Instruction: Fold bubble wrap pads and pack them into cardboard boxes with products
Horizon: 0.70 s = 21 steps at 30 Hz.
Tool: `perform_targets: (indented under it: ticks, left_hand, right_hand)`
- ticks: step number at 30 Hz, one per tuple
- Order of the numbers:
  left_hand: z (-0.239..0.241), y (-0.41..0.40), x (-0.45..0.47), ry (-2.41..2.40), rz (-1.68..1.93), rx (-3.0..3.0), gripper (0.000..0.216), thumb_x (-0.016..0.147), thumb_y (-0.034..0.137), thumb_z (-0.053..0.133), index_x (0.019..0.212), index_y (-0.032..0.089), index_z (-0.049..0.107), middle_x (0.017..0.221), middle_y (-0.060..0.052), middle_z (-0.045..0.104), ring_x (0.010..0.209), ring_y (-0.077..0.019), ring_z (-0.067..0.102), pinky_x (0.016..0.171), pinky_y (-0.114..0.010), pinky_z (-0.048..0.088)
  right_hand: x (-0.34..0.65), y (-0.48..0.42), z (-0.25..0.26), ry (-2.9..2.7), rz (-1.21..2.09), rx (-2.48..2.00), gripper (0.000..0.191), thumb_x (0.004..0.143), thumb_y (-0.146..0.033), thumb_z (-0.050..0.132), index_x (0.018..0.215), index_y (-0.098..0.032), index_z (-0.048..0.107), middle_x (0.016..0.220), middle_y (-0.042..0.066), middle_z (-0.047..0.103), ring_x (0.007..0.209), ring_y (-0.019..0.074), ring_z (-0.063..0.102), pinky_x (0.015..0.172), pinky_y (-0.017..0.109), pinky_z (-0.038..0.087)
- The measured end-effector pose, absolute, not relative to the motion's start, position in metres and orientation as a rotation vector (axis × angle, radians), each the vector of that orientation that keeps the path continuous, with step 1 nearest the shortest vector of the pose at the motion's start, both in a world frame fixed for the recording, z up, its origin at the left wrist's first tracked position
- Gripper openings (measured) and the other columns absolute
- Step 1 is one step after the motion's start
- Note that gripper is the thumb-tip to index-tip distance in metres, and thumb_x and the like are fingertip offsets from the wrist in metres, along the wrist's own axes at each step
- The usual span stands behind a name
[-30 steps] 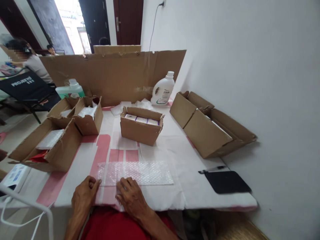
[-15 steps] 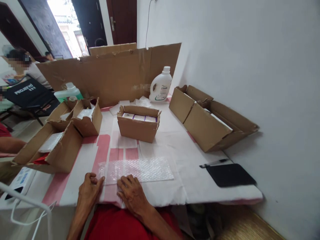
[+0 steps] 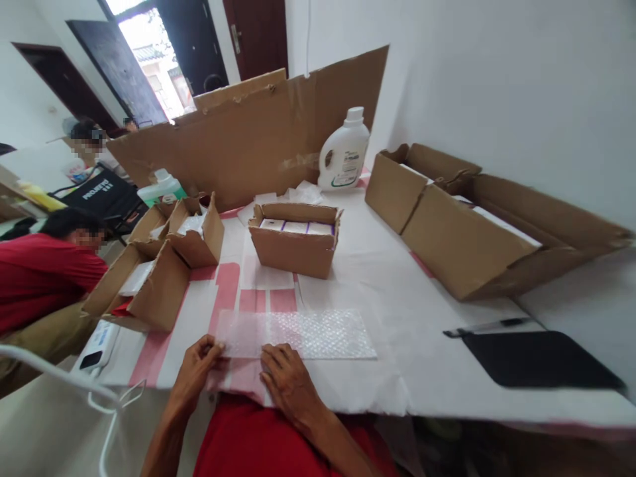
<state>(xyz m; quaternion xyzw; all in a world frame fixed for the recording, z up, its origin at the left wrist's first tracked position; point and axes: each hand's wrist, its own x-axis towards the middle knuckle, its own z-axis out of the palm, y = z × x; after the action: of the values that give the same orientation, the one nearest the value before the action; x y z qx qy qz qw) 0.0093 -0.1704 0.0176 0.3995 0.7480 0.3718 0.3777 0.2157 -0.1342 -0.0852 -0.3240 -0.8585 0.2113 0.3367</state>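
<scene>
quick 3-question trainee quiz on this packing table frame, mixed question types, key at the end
1. True or false: both hands touch the bubble wrap sheet.
2. What lies just beyond the black pad? A) a pen B) scissors C) a tape roll
3. Which bottle stands nearer the wall on the right, the white bottle or the green bottle?

Key
1. True: the left hand pinches its left corner, the right hand presses its near edge.
2. A, a pen.
3. The white bottle.

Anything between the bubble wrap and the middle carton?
Nothing stands there: head view shows only bare table cover between bubble wrap and middle carton.
</scene>
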Motion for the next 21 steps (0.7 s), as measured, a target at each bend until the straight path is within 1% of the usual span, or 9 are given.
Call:
perform_targets:
  ticks: [3, 7, 10, 12, 14, 16, 18, 21]
  left_hand:
    - [0.026, -0.162, 0.031, 1.819, 0.997, 1.072, 0.036, 0.079, 0.055, 0.063, 0.077, 0.021, 0.050, 0.070, 0.002, 0.056, 0.065, -0.0138, 0.059, 0.067, -0.028, 0.050]
    - [0.024, -0.142, 0.072, 1.727, 0.974, 1.230, 0.025, 0.081, 0.044, 0.062, 0.076, 0.021, 0.053, 0.070, 0.001, 0.056, 0.065, -0.0127, 0.055, 0.064, -0.026, 0.046]
    - [0.015, -0.127, 0.101, 1.730, 0.927, 1.370, 0.012, 0.078, 0.030, 0.061, 0.073, 0.020, 0.055, 0.068, 0.003, 0.055, 0.063, -0.0114, 0.050, 0.062, -0.024, 0.041]
    - [0.008, -0.119, 0.112, 1.750, 0.887, 1.454, 0.007, 0.076, 0.024, 0.060, 0.072, 0.020, 0.055, 0.067, 0.003, 0.056, 0.064, -0.0113, 0.050, 0.062, -0.024, 0.039]
    - [0.003, -0.115, 0.118, 1.771, 0.847, 1.516, 0.006, 0.076, 0.023, 0.059, 0.072, 0.021, 0.055, 0.067, 0.004, 0.057, 0.063, -0.0114, 0.050, 0.062, -0.025, 0.038]
    - [0.001, -0.114, 0.121, 1.790, 0.818, 1.561, 0.007, 0.078, 0.024, 0.058, 0.072, 0.021, 0.054, 0.068, 0.004, 0.055, 0.063, -0.0118, 0.049, 0.063, -0.026, 0.038]
    - [0.001, -0.115, 0.121, 1.792, 0.790, 1.599, 0.009, 0.081, 0.026, 0.055, 0.074, 0.022, 0.053, 0.068, 0.004, 0.054, 0.065, -0.0128, 0.048, 0.064, -0.027, 0.038]
    - [-0.002, -0.116, 0.121, 1.739, 0.728, 1.667, 0.012, 0.085, 0.028, 0.053, 0.075, 0.022, 0.052, 0.070, 0.003, 0.053, 0.065, -0.0142, 0.047, 0.065, -0.028, 0.037]
  right_hand:
    - [0.218, -0.134, -0.085, -2.229, 0.558, -0.824, 0.031, 0.092, -0.011, 0.059, 0.122, -0.017, 0.062, 0.128, 0.011, 0.067, 0.107, 0.0279, 0.058, 0.092, 0.045, 0.052]
    - [0.225, -0.135, -0.089, -2.261, 0.527, -0.767, 0.034, 0.095, -0.012, 0.055, 0.128, -0.016, 0.061, 0.125, 0.013, 0.068, 0.110, 0.0292, 0.059, 0.089, 0.045, 0.055]
    - [0.227, -0.134, -0.099, -2.221, 0.423, -0.685, 0.036, 0.097, -0.013, 0.049, 0.132, -0.015, 0.060, 0.125, 0.015, 0.068, 0.120, 0.0304, 0.057, 0.092, 0.045, 0.055]
    - [0.227, -0.133, -0.107, -2.181, 0.318, -0.605, 0.039, 0.098, -0.013, 0.046, 0.135, -0.013, 0.058, 0.128, 0.016, 0.067, 0.126, 0.0312, 0.056, 0.094, 0.046, 0.055]
    - [0.226, -0.132, -0.110, -2.173, 0.256, -0.562, 0.041, 0.098, -0.011, 0.043, 0.137, -0.013, 0.057, 0.128, 0.015, 0.068, 0.126, 0.0309, 0.056, 0.095, 0.046, 0.055]
    - [0.225, -0.134, -0.110, -2.195, 0.253, -0.567, 0.042, 0.097, -0.008, 0.041, 0.134, -0.016, 0.060, 0.122, 0.013, 0.071, 0.120, 0.0291, 0.061, 0.096, 0.046, 0.055]
    - [0.224, -0.139, -0.107, -2.237, 0.285, -0.583, 0.041, 0.096, -0.007, 0.040, 0.128, -0.018, 0.065, 0.115, 0.011, 0.074, 0.112, 0.0268, 0.065, 0.098, 0.044, 0.054]
    - [0.223, -0.146, -0.110, -2.329, 0.303, -0.627, 0.034, 0.095, -0.007, 0.044, 0.114, -0.016, 0.071, 0.108, 0.011, 0.076, 0.104, 0.0256, 0.067, 0.100, 0.041, 0.053]
